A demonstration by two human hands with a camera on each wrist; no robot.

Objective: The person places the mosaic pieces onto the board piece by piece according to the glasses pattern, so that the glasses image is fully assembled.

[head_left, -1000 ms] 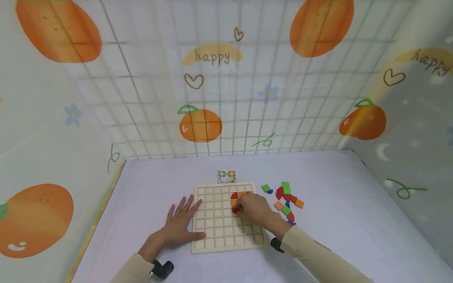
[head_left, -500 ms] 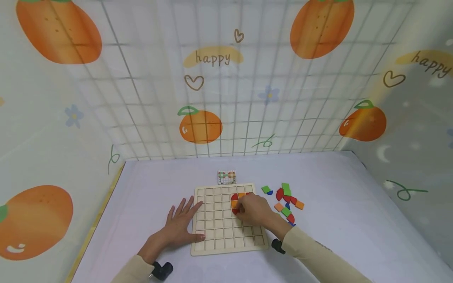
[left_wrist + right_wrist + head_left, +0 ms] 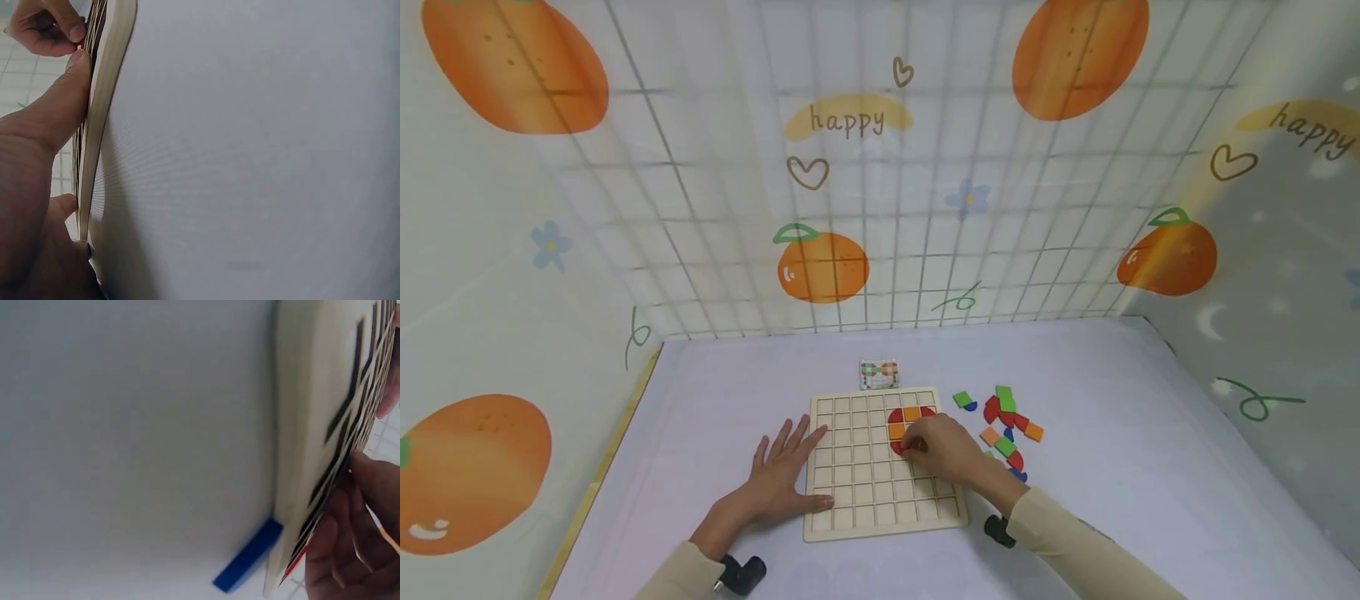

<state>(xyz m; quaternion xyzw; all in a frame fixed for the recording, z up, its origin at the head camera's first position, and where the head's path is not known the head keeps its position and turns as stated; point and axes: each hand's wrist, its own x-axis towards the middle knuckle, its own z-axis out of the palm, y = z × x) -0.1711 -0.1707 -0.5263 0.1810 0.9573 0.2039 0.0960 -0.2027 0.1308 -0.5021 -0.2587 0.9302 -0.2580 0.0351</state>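
A pale wooden grid board (image 3: 853,492) lies flat on the table. My left hand (image 3: 781,479) rests with spread fingers over its left edge, thumb and index fingertip on the board. At the board's upper right, my right hand (image 3: 946,448) curls its fingers and pinches a red quarter-circle tile (image 3: 896,447) at a grid cell. Orange square tiles (image 3: 912,413) and more red quarter-circle tiles (image 3: 896,416) sit in the cells around it. In the left wrist view, the right thumb and fingertip meet at a sliver of red; the palm side hides the cells beneath.
Behind the board lies a small pattern card (image 3: 879,374). Loose tiles are scattered to the right: green rectangles (image 3: 1005,398), an orange square (image 3: 1033,432), red and blue curved pieces. A blue tile (image 3: 249,555) lies beside the board's edge in the right wrist view.
My right hand has shifted slightly right, uncovering more of the red tile at its fingertips and the upper right one. The left hand stays in place on the board.
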